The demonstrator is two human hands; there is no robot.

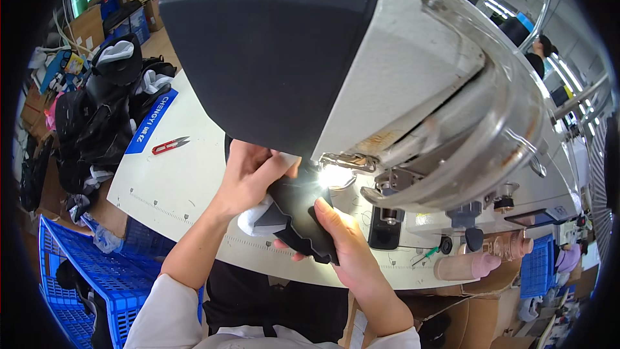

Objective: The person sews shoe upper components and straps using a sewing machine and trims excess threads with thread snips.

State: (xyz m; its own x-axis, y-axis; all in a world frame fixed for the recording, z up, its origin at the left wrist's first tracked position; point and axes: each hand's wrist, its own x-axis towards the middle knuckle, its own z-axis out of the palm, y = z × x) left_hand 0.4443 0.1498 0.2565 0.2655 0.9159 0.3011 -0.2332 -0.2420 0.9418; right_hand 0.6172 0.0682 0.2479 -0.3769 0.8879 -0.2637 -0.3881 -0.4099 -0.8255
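Observation:
A black piece with a white lining (pixel 300 210), by its look a shoe upper, lies across the table edge under the lit needle area of a sewing machine (pixel 413 77). My left hand (pixel 252 174) grips its far left part, fingers bent and thumb pressed toward the fingertips. Closer to me, my right hand (pixel 345 236) pinches the near right side, thumb on top and fingers beneath. The white lining bulges out between the two hands. Glare from the lamp and the dark machine head hide the needle and part of the piece.
Red thread snips (pixel 170 146) lie on the white table (pixel 194 178) at left. Black lined pieces (pixel 97 116) are heaped beyond them. Blue crates (pixel 97 284) stand lower left. A pink bottle (pixel 466 266) and a green-handled tool (pixel 426 256) lie at right. Another person (pixel 539 55) is far right.

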